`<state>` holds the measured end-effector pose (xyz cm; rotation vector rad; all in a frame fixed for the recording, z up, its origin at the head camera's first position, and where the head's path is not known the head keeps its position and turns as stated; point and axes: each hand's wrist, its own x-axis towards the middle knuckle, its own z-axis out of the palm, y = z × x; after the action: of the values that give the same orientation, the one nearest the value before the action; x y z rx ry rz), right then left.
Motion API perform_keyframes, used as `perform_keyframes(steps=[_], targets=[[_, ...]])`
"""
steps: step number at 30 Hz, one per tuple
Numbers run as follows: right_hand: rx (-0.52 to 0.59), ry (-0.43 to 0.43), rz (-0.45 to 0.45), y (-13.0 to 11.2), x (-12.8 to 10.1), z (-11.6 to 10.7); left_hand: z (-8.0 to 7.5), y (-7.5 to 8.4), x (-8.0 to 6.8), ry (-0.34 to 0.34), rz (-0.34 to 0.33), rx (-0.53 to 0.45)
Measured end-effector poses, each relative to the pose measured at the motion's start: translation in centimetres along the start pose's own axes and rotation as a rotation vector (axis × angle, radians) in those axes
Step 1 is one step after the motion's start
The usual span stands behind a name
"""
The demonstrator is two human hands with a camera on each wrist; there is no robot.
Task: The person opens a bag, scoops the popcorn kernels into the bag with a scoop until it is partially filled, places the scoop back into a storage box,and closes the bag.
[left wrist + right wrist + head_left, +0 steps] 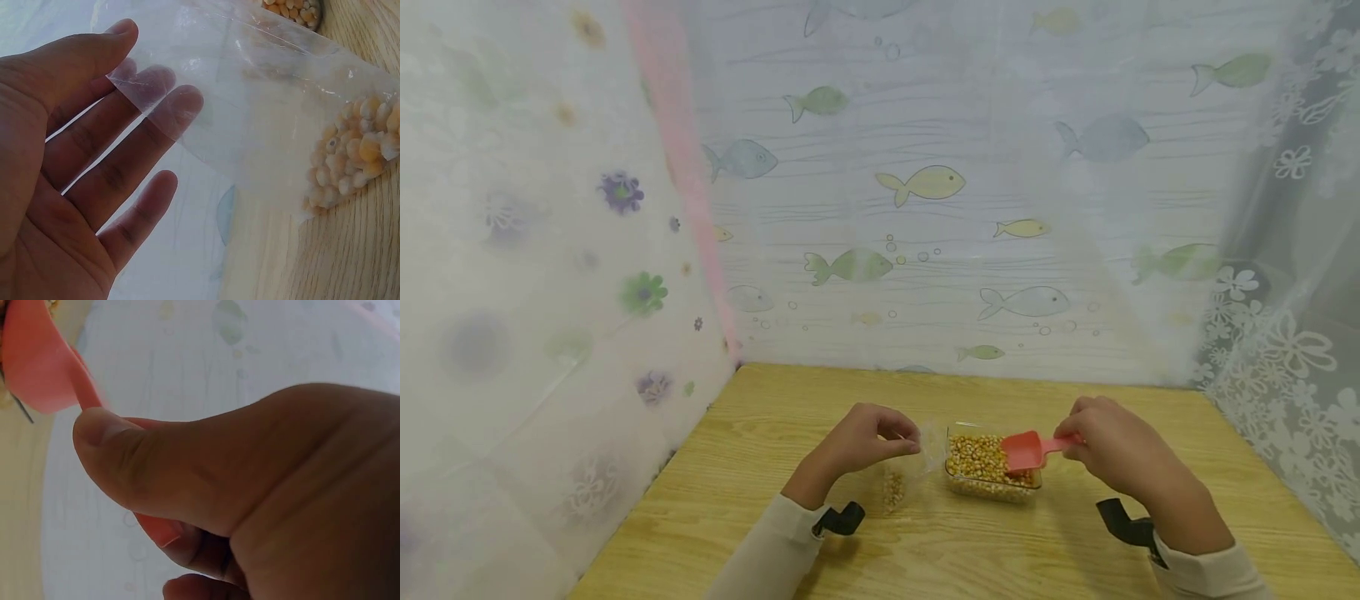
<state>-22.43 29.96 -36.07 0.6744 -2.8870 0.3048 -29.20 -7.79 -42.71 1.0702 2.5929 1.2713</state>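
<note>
1. The left hand (868,440) is raised just above the worktop (715,500), left of centre. The left wrist view shows its thumb and fingers pinching the upper edge of a clear plastic bag (262,112).
2. The bag hangs down and to the right from that hand. Its lower end rests on the worktop and holds a small heap of corn kernels (353,156), lying below and just right of the fingers.
3. Just right of the bag stands a clear rectangular container (992,487), filled with more kernels. It is near the bag; whether they touch cannot be told.
4. A pink scoop (1024,451) lies over the right part of the container, its bowl above the kernels and its handle running to the right.
5. The right hand (1108,446) grips the handle's end, thumb pressed on top and fingers curled beneath, as the right wrist view shows. The scoop's bowl lies to the left of this hand.
</note>
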Motion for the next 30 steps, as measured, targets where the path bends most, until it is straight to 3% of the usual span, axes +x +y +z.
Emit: perform_keyframes(steps=[23,30], targets=[[0.068,-0.076,0.058,0.2,1.3,3.0,-0.1,0.1,0.1,-0.017,0.001,0.013],[0.097,-0.097,0.038,0.0,1.6,3.9,0.0,-0.1,0.1,-0.023,-0.012,0.021]])
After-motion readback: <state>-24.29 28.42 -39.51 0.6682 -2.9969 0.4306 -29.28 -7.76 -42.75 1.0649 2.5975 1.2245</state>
